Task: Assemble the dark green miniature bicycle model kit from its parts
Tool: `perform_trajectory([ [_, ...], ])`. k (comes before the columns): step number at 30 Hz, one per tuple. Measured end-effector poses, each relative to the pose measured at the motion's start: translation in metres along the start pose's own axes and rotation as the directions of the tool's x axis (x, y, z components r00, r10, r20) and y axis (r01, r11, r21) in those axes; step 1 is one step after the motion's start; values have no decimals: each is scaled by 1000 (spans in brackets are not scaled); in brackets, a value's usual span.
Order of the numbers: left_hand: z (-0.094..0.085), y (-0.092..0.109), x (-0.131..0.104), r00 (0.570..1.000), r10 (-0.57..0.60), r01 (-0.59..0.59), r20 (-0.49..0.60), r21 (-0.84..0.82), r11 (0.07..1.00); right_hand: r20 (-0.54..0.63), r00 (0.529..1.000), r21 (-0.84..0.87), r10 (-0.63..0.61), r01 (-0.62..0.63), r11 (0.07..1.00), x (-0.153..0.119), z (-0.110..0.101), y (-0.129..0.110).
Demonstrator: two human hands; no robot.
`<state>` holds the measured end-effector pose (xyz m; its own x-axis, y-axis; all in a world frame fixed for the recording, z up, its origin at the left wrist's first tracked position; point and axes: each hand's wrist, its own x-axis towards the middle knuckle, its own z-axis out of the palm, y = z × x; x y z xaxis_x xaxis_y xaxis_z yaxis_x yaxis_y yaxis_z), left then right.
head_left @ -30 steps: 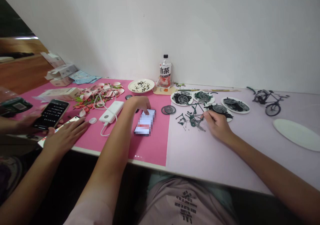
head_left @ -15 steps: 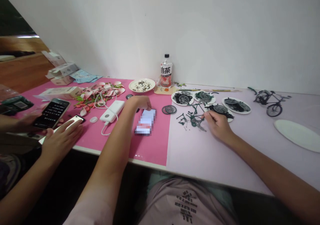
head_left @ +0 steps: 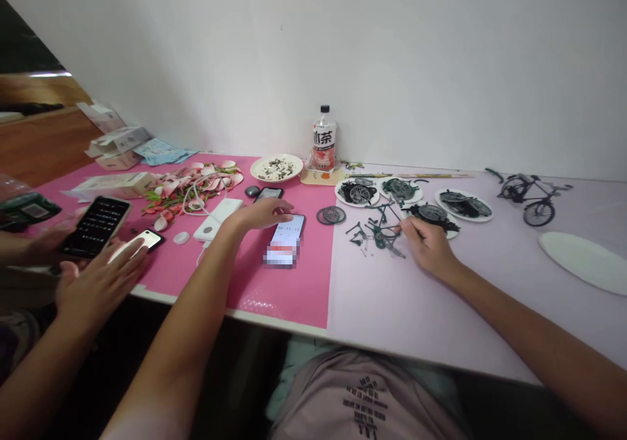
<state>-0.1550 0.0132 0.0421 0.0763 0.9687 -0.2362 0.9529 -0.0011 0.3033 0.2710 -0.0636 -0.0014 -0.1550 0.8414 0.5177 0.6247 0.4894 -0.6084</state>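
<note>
My left hand (head_left: 264, 213) hangs over the top left corner of a lit phone (head_left: 289, 234) showing a timer, its fingers loosely stretched out and holding nothing. Pinched between the fingertips of my right hand (head_left: 430, 243) is a dark green toy bicycle frame (head_left: 383, 214). Small loose dark parts (head_left: 360, 234) lie beside and below it. Two grey spoked wheels (head_left: 334, 215) rest flat, overlapping, between the phone and the frame. Behind my right hand stands a paper plate (head_left: 453, 234) of black bicycle parts, partly hidden.
More part plates (head_left: 490, 217) line the back. An assembled toy bicycle (head_left: 533, 198) and a white oval plate (head_left: 582, 260) are at right. A drink bottle (head_left: 324, 143) stands near the wall. At left lie a power bank (head_left: 215, 221), pink petals (head_left: 196, 182), and another person's hand (head_left: 100, 277) on a phone.
My left hand has shifted left and slightly down, uncovering a second dark phone behind it. The lit phone's display has changed. My right hand has barely moved. The other person's hand has moved left.
</note>
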Motion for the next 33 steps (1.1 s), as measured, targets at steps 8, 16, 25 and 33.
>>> perform_trajectory([
  [8,-4,6,-22,993,109,-110,34,15,994,11,1000,4,15,-15,1000,-1,2,-3],
  [16,-9,11,-33,978,203,-204,48,1,979,21,1000,-3,16,-16,1000,-2,1,-2],
  [25,-10,14,-38,952,302,-300,48,-46,953,26,999,7,21,-21,1000,-2,3,-5],
  [33,-11,18,-37,948,307,-304,88,-43,952,31,999,8,35,-35,999,-2,3,-3],
])
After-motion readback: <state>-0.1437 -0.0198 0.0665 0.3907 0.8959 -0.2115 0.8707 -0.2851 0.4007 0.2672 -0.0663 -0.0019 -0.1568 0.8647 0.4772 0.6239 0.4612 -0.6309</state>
